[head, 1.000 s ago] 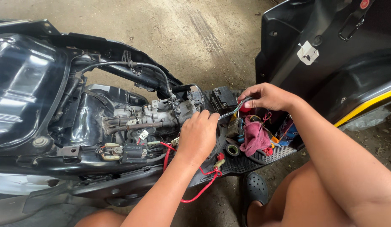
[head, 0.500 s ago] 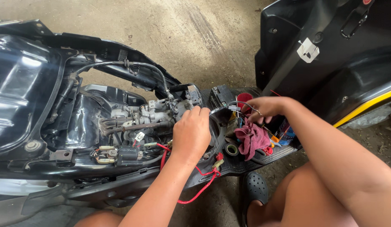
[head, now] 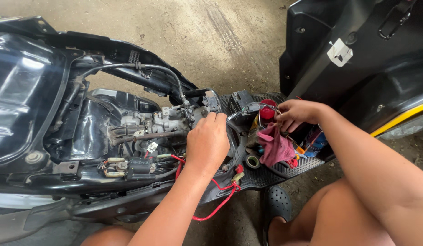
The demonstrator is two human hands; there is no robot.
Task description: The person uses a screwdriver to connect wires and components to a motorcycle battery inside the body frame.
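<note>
A scooter lies opened up with its engine bay bare. My left hand (head: pixel 207 142) is curled over the metal carburettor (head: pixel 173 119) in the middle of the bay, fingertips pressed on its right end; what the fingers grip is hidden. My right hand (head: pixel 295 114) hovers over the footboard (head: pixel 270 175) and pinches a thin grey cable (head: pixel 245 109) that arcs back toward the carburettor. Just below that hand lie a pink rag (head: pixel 276 146) and a spray can with a red cap (head: pixel 267 110).
Red wires (head: pixel 220 200) loop down from the engine bay. A roll of tape (head: pixel 253 161) and a blue can (head: pixel 315 141) sit on the footboard. A black and yellow body panel (head: pixel 357 64) stands at right. A black clog (head: pixel 275 205) and my knees are below, on concrete floor (head: pixel 211 41).
My left hand has slid up and left onto the carburettor. My right hand has moved right and slightly down, over the pink rag, keeping hold of the cable.
</note>
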